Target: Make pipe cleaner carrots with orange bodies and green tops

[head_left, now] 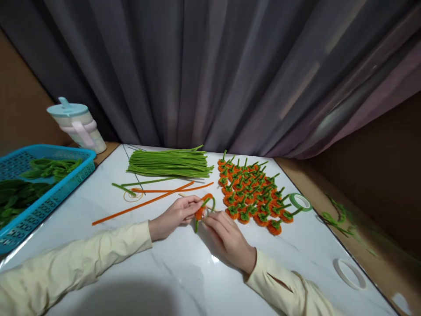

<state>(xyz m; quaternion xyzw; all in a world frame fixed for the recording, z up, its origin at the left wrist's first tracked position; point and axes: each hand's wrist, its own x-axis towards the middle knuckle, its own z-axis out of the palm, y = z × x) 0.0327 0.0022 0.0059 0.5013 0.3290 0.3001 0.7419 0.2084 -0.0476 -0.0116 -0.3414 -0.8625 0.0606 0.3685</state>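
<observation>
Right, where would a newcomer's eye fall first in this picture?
Probably the cluster of orange and green pieces, right of centre on the white tabletop. Next, the bundle of green strips at the back, left of it. Then the left hand and right hand, both holding one small piece mid-picture.

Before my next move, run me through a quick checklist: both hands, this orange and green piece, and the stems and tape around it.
1. Left hand holding the orange-and-green piece: ok.
2. Right hand gripping it: cannot tell; the fingers are at the piece, but their grip is partly hidden.
3. Green stem bundle on the table: ok, beyond the hands.
4. Long orange stems lying apart: not ok, they cross.
5. Green tape roll on the table: ok, at the right.
</observation>
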